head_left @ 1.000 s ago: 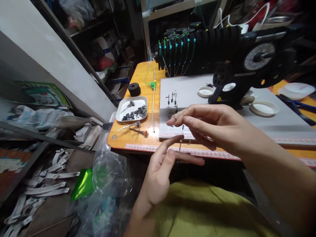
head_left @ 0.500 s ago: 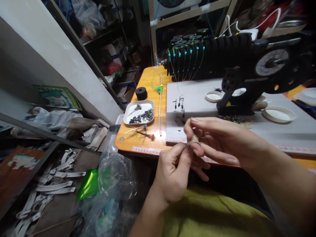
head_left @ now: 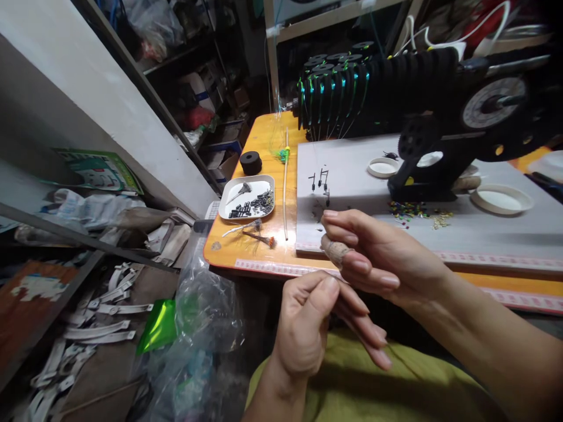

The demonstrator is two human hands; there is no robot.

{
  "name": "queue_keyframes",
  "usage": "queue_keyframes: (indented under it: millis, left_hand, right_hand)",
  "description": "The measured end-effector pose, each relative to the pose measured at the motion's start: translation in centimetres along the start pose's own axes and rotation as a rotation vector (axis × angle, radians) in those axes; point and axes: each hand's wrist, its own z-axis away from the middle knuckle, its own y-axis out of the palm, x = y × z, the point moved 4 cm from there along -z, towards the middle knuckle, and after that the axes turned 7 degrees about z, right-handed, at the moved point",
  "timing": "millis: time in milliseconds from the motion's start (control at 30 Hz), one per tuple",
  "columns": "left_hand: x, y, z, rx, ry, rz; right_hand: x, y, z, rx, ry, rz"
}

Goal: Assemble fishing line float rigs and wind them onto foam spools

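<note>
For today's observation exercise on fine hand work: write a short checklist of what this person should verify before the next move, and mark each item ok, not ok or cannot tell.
1. Left hand pinched shut, thumb against forefinger: ok; what it pinches is too small to see.
2. Right hand close above the left, wrapped fingertip pointing toward it: ok.
3. Any thin line stretched between the hands: cannot tell.
4. White rectangular dish of small black parts within view on the orange wooden tabletop: ok.
5. Heap of small coloured beads on the grey mat, apart from both hands: ok.
6. Thin pale stick lying flat beside the mat: ok.
</note>
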Motion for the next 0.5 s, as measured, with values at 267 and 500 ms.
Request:
queue_keyframes:
  millis: [267,500]
  left_hand:
    - [1.1,0.3,0.6,0.019,-0.075,0.119]
    - [1.1,-0.4,1.9,-0.005,-0.121,0.113]
  right_hand:
    - [0.7,-0.5,0.1,-0.032,-0.06,0.036]
    - [0.5,-2.5,1.0,-0.075,-0.145,0.281]
